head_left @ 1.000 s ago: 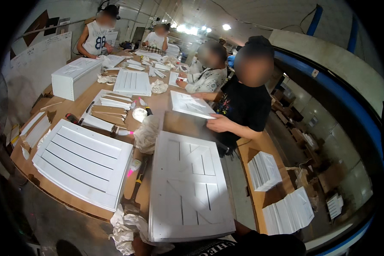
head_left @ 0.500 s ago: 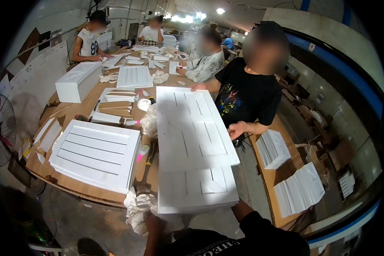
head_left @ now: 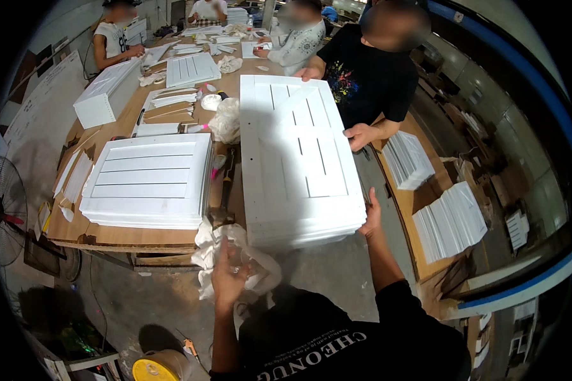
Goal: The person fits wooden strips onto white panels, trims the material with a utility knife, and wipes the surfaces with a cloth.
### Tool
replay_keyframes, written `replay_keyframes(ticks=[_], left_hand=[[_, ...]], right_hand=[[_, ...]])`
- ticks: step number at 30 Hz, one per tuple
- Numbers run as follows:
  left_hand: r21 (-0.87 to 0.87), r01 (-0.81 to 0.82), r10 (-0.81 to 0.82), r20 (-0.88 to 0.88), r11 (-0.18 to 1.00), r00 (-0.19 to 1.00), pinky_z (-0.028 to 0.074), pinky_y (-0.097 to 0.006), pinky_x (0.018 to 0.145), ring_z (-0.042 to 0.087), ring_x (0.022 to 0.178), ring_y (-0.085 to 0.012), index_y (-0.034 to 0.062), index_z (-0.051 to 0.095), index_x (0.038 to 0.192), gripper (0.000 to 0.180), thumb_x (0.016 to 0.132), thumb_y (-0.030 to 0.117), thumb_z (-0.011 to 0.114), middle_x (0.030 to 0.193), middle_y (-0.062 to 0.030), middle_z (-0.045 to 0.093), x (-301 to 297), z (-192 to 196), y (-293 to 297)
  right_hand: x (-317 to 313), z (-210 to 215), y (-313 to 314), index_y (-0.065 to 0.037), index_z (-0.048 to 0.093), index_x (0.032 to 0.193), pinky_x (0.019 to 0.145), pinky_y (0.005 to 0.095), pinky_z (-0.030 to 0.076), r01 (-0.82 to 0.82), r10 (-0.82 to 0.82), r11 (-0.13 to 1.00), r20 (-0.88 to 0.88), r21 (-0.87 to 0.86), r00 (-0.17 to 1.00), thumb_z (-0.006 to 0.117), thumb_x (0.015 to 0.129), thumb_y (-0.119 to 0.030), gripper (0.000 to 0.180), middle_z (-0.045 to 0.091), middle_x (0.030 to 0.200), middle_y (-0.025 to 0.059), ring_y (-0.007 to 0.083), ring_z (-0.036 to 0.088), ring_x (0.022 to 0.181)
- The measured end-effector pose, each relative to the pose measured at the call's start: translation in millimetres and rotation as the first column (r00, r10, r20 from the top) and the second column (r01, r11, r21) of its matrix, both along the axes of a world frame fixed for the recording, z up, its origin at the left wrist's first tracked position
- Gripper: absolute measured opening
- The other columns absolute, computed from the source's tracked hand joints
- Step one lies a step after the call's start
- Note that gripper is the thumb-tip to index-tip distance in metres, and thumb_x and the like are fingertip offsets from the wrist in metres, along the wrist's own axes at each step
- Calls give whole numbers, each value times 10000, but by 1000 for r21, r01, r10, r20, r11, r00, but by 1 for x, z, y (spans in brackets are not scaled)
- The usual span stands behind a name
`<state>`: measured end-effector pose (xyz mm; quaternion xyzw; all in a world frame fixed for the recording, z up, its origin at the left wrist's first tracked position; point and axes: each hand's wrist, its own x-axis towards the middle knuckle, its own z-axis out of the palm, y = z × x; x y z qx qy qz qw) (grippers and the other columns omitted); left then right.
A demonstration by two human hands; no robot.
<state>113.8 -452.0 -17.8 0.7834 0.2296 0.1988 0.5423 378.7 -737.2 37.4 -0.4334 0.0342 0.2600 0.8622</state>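
Observation:
In front of me is a stack of white grooved panels, its long side running away from me. My right hand is at the stack's near right corner, fingers stretched upward along its side. My left hand is open with fingers apart, just off the near left corner, beside a crumpled white cloth. It holds nothing that I can see. A co-worker in a black T-shirt has one hand on the far edge and the other hand at the right edge.
On the wooden table lie another white panel stack, a white box-shaped unit, strips and cloths. More panels stand on a low board at right. A fan is at left; a yellow-lidded bucket stands below.
The top panel, which overhung the others toward the far side, is now lined up with the stack. My hands have come into clear sight at its near corners. The view has tipped downward.

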Motion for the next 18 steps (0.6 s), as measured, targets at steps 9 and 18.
replay_keyframes(ticks=[9,18], left_hand=[[235,162,-158,-36,958,987,440,-378,936,504,1173,-327,135,164,1451,964,676,133,737,1315,-184,480,-3,82,7],[322,225,-239,5,920,971,400,-369,971,477,1200,-340,10,213,1419,921,671,126,738,1315,-206,474,20,76,0]], right_hand=[[-22,24,9,-54,298,1413,1066,340,280,56,11,980,337,-190,941,449,943,-349,575,322,1444,98,230,328,1306],[-27,12,15,-73,404,1366,1074,342,244,226,-128,953,408,-200,904,455,926,-412,558,377,1417,82,230,316,1313]])
